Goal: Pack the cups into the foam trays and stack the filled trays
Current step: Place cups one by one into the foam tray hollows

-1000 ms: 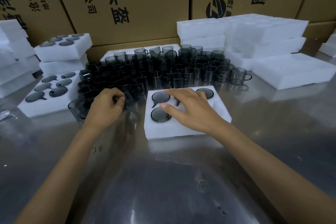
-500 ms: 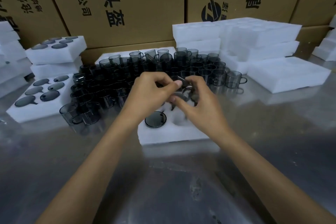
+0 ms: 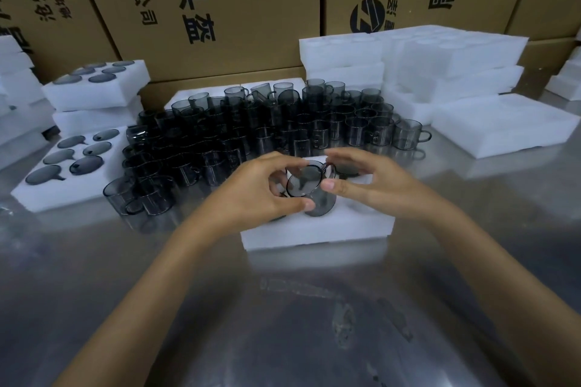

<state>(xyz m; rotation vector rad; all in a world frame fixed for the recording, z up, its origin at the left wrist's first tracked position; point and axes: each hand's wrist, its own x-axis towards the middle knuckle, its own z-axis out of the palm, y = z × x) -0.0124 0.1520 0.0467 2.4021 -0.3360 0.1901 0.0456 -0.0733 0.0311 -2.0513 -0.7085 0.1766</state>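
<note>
Two hands' grips [image 3: 261, 190] [image 3: 374, 182] pinching smoky cup [image 3: 309, 188] over foam tray [image 3: 314, 229], cartons [image 3: 220, 9] printed "头盔"

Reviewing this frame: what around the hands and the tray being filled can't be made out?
- Head view: the foam tray's pockets, filled or empty, are mostly hidden by both hands.
- Which hand carries the held cup: left hand and right hand both curl round it.
- Cups deep in the cup pile overlap, too dark to count.
</note>
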